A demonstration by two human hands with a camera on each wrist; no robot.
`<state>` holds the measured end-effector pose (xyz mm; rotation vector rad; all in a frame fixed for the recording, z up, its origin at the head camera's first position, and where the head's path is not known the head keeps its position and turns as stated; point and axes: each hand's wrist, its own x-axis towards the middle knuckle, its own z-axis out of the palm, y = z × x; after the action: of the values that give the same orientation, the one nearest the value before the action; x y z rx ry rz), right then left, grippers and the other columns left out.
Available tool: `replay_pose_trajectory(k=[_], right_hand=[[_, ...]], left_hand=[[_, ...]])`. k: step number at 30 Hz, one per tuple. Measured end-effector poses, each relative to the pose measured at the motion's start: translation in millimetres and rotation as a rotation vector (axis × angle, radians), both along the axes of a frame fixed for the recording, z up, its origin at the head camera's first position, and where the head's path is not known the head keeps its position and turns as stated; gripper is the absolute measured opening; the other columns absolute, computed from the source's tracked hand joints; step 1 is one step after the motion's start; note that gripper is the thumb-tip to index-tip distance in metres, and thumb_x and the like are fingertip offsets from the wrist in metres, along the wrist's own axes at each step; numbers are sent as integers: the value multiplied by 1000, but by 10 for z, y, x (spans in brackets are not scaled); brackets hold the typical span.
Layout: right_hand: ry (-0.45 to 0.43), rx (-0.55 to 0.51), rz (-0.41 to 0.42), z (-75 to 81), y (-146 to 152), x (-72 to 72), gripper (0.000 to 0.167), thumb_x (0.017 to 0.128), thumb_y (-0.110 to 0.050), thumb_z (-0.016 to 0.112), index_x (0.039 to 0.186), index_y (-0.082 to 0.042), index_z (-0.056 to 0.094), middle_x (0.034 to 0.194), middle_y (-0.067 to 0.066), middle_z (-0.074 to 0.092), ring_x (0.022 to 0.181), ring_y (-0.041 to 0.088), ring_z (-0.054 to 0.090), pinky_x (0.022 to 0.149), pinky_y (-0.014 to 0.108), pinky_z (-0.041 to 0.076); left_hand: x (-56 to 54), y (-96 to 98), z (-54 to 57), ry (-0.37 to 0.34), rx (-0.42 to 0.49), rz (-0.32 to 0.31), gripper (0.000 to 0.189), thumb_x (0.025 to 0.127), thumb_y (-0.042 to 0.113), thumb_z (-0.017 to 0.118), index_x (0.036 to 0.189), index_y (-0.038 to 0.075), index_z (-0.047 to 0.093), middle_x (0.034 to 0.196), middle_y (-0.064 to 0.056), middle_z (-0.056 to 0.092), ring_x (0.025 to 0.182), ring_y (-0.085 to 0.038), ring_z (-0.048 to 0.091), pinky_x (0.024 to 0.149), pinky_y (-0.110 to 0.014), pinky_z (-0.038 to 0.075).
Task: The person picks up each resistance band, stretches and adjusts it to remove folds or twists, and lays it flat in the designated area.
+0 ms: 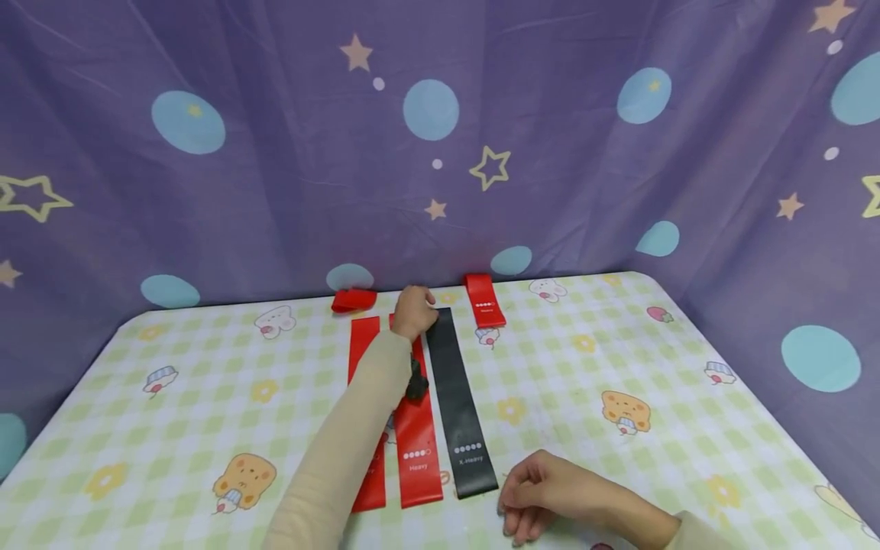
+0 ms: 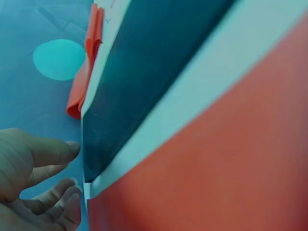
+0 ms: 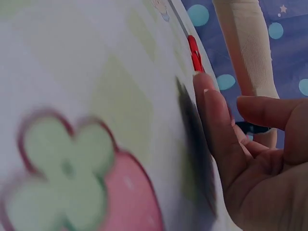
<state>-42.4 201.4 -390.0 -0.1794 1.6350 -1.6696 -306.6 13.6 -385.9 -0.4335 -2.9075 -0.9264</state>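
Observation:
Three resistance bands lie flat and side by side. Rightmost is a black band (image 1: 459, 405) marked X-Heavy; left of it come a red band (image 1: 418, 428) marked Heavy and another red band (image 1: 371, 489), partly hidden by the left sleeve. My left hand (image 1: 415, 312) is at the far ends of the black and middle red bands. In the left wrist view its thumb and fingers are parted beside the black band's end, with nothing between them. Near the black band's close end, my right hand (image 1: 550, 493) hovers or rests with loosely bent fingers, holding nothing.
A folded red band (image 1: 354, 300) sits at the table's back edge, left of my left hand. Another red band (image 1: 485, 302) marked Heavy lies at the back, right of the black one. Behind the checked tablecloth (image 1: 584, 428) hangs a purple curtain (image 1: 550, 137).

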Motion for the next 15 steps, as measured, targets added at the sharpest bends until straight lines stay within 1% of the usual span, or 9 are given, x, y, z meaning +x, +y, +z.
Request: replay_pose_trajectory(k=[2,5,9,11,15], right_hand=[[28,0,16,25,37,-51,30,94,-13,56,95,17,59,71,-2,68,61,3,65,53,15,51],[72,30,7,61,99,-154,30,94,-13,56,95,17,58,72,0,67,60,4,64,53,16,51],[122,120,-63,92,182,-328,23,93,-13,56,94,10,60,74,2,66,60,7,63,54,19,51],[146,156,-102,96,226,-420,21,93,-12,54,95,8,59,75,2,66,61,8,62,56,21,52],[189,185,-163,90,302,-601,19,94,-9,51,99,8,57,78,4,65,65,10,62,61,24,55]], left_hand=[[7,4,27,3,7,11,19,77,4,63,95,-1,68,101,-17,65,100,-32,57,88,-38,49],[33,31,80,-10,42,22,19,78,4,62,96,-1,67,100,-18,65,98,-31,57,85,-38,50],[88,93,143,-40,105,21,21,82,6,60,100,-2,66,98,-18,66,94,-31,60,83,-39,51],[113,121,165,-59,137,20,22,84,8,58,102,-2,66,99,-17,67,93,-30,62,83,-39,52],[152,152,203,-104,218,29,25,87,9,54,107,-2,64,103,-16,68,96,-30,63,85,-39,52]])
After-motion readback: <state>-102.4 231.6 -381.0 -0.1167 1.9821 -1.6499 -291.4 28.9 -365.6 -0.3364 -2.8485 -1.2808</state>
